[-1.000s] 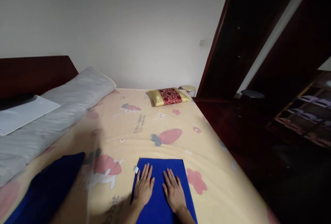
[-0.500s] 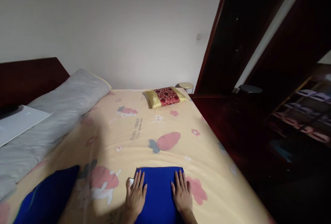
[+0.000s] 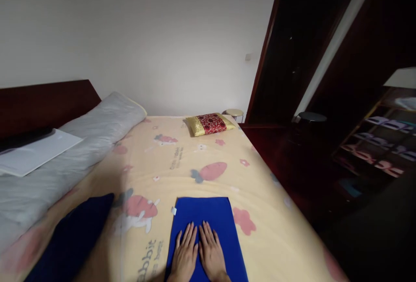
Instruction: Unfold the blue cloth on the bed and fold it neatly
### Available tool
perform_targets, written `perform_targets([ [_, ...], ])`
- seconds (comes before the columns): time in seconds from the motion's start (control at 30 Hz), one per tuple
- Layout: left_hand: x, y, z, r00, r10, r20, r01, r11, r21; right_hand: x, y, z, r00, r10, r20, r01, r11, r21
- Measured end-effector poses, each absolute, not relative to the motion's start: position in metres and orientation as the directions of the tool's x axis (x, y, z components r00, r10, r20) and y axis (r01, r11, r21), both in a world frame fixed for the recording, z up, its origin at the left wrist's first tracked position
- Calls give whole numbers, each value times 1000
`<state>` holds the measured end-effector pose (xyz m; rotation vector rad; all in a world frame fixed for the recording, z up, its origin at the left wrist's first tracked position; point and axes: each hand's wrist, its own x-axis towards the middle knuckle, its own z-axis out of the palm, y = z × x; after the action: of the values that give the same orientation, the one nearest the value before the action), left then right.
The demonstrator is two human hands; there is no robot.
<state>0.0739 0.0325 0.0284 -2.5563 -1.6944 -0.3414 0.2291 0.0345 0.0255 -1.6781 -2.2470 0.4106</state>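
Both hands are laid flat, palms down, on a folded blue cloth (image 3: 203, 225) that is spread on the bed cover (image 3: 182, 165); the left hand (image 3: 185, 256) and the right hand (image 3: 211, 254) are placed side by side in the middle of the cloth, nearly touching each other. The fingers (image 3: 190, 236) of both hands are stretched out straight and kept close together, and nothing is gripped by them, only the cloth is pressed under them. A small white tag (image 3: 173, 211) is seen at the cloth corner, ahead of the left fingertips and a little to their left. A dark blue cushion (image 3: 71, 238) is found well to the left of the left hand. Far ahead of the fingertips a red and gold pillow (image 3: 209, 123) is lying, and a long grey pillow (image 3: 81, 143) with a white board (image 3: 35, 154) on it is seen far ahead to the left
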Motion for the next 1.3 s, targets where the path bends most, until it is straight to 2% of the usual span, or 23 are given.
perform_targets([
  [0.23, 32, 0, 31, 406, 874, 266, 904, -427, 24, 264, 2, 30, -306, 943, 129, 868, 332, -370],
  [0.53, 29, -28, 37, 396, 897, 196, 910, -411, 46, 308, -40, 33, -320, 937, 143, 901, 347, -259],
  [0.73, 28, -64, 38, 405, 887, 221, 904, -424, 45, 323, -79, 50, -488, 869, 83, 830, 492, -263],
  [0.8, 25, -71, 45, 476, 867, 150, 870, -489, 62, 326, -83, 59, -555, 832, 11, 806, 541, -240],
  [0.9, 19, -67, 61, 562, 822, -93, 827, -558, 61, 324, -74, 70, -576, 812, -95, 811, 553, -190],
  [0.97, 15, -59, 69, 575, 793, -201, 814, -580, 43, 318, -66, 71, -558, 822, -115, 827, 539, -160],
  [1.3, 32, -94, 67, 498, 856, -137, 858, -510, -62, 292, -96, 47, -414, 909, -50, 910, 414, -22],
])
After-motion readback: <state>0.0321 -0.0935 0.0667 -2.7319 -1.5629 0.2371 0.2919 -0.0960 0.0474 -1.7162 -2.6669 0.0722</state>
